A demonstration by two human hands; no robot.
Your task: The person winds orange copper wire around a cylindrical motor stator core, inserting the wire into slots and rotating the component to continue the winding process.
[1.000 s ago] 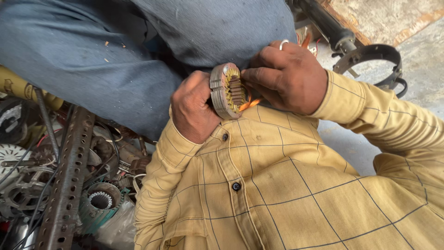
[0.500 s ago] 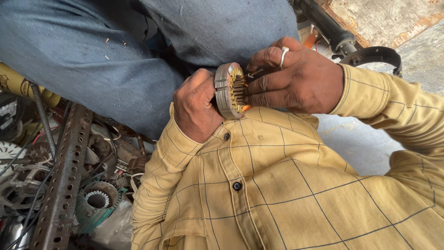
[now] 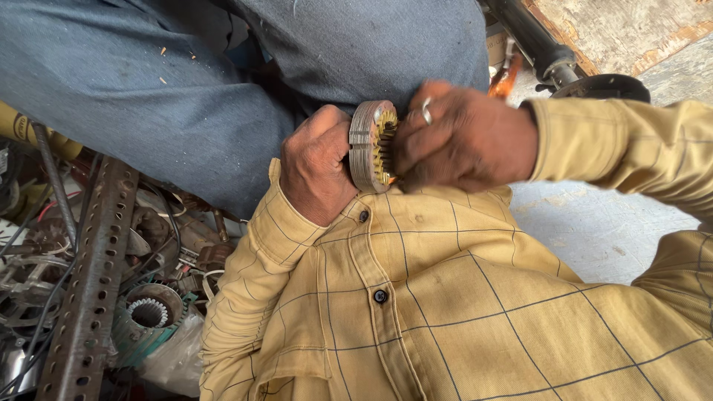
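Note:
My left hand point(image 3: 318, 167) grips a round stator ring point(image 3: 365, 145) of grey stacked metal by its rim, just above my yellow checked shirt. Copper-coloured windings point(image 3: 385, 145) fill the ring's inner face. My right hand point(image 3: 464, 137), a ring on one finger, is closed against that face and blurred by motion. A thin orange tool runs through its fist: one end point(image 3: 506, 78) shows behind the hand, and a small orange tip shows under the ring. Blue jeans lie right behind both hands.
A perforated rusty metal bar point(image 3: 89, 275) lies at lower left among wires and scrap motor parts, including a green-wound stator point(image 3: 148, 315). A black shaft point(image 3: 538, 41) and black disc point(image 3: 601, 87) sit at upper right over a pale concrete floor point(image 3: 594, 230).
The stator ring and both hands have stayed together and sit near the middle of the view. My right hand has closed further over the windings and is now blurred.

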